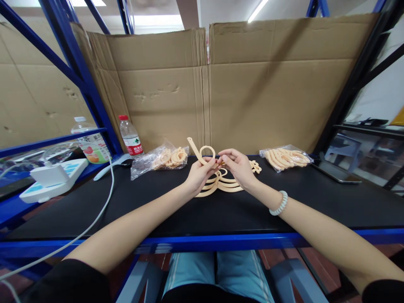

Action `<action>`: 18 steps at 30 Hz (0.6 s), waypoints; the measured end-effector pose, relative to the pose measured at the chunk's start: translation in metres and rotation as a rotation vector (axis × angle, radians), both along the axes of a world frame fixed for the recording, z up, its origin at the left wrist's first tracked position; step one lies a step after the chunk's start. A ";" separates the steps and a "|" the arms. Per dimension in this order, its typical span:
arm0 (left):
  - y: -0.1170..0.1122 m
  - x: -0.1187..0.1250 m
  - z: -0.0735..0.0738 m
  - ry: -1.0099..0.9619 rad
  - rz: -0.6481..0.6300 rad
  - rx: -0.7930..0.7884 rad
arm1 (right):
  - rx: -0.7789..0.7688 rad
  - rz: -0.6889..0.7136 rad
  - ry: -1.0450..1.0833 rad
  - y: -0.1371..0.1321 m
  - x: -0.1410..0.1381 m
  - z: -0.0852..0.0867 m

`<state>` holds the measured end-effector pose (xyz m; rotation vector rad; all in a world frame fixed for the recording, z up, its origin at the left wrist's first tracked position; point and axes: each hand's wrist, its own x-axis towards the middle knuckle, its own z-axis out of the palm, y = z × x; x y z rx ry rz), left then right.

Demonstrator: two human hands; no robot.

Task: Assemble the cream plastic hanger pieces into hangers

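Scroll [196, 152]: pale, a straight strip and a round loop, held up above the far side of the stack. Stack [217, 182]: curved pale pieces lying flat on the black table [151, 214], partly hidden by the hands.

Left hand [199, 178]: closed to a pinch, thumb against fingers, gripping the scroll at its foot, where strip and loop come together. Right hand [239, 167]: half closed, fingers bent, tips drawn in close to the left hand's, above the stack. Whether it pinches the scroll, some small part or nothing, cannot tell; tips too small and overlapped.

Method, as I judge it: fine fingertip work at the scroll's foot. Left hand best as the steady clamp, right hand best for adjusting. Pinch at the foot, not by the loop; the thin curve looks liable to flex or snap if squeezed from the sides. Light, even pressure. Anything dropped would probably land among like-coloured pieces, so some clearance above the stack would help.

Around: ring bag [167, 158] beyond and left of the stack, strip bag [285, 158] beyond and right. Neither touches the hands.
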<state>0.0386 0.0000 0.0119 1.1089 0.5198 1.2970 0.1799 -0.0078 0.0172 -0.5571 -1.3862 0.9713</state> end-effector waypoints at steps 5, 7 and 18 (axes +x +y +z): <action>0.003 -0.001 -0.002 -0.018 -0.008 0.040 | -0.016 -0.002 -0.028 -0.005 -0.005 -0.002; 0.003 -0.002 -0.001 -0.023 -0.027 0.036 | -0.002 0.003 -0.057 -0.006 -0.005 -0.001; -0.003 0.001 0.006 -0.025 -0.068 -0.029 | 0.149 -0.021 -0.144 0.000 -0.001 -0.004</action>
